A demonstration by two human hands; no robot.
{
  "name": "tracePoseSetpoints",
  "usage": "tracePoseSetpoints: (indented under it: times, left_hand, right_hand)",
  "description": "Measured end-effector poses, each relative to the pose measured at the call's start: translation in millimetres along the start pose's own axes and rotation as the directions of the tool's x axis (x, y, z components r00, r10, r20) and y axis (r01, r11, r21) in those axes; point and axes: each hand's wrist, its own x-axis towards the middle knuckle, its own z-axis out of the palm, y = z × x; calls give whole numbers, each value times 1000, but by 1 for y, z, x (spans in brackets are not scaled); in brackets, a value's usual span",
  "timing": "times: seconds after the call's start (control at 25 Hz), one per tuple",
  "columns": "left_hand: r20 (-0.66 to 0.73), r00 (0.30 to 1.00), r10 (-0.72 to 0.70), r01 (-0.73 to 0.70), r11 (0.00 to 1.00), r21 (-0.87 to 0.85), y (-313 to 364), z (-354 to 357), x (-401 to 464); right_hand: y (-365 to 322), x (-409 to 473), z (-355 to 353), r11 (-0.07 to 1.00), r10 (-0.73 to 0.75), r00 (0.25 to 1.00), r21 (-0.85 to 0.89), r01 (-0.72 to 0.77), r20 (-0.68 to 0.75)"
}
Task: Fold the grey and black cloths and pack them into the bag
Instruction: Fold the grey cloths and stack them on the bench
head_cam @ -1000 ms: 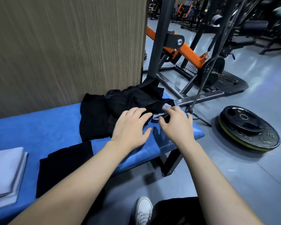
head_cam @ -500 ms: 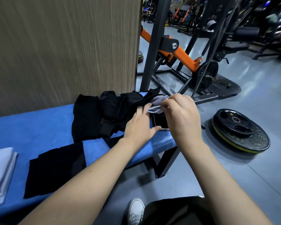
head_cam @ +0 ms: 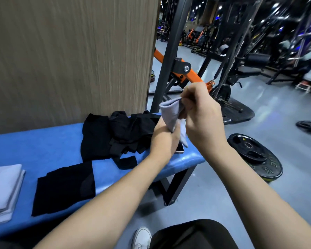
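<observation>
A small grey cloth hangs above the right end of the blue bench. My right hand grips its upper part in a closed fist. My left hand pinches its lower part, just over a phone lying on the bench. A crumpled black bag with straps lies behind my left hand. A folded black cloth lies flat near the bench's front edge. A folded grey cloth rests at the far left.
A wood-grain wall panel stands right behind the bench. A black and orange gym machine rises at the bench's right end. Weight plates lie on the grey floor to the right. My white shoe is below.
Both hands have lifted the small grey cloth off the black bag and up over the bench end. The phone under it has come into view.
</observation>
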Motion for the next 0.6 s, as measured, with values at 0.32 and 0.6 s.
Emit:
tracePoseSetpoints:
  times: [0.32, 0.6]
  left_hand:
    - [-267, 906, 328, -236, 916, 325, 10, -125, 25]
    - [-341, 907, 247, -76, 893, 443, -17, -254, 22]
  right_hand:
    - [-23, 44, -2, 988, -147, 987, 58, 143, 70]
    - [-38, 37, 78, 945, -61, 994, 326, 29, 91]
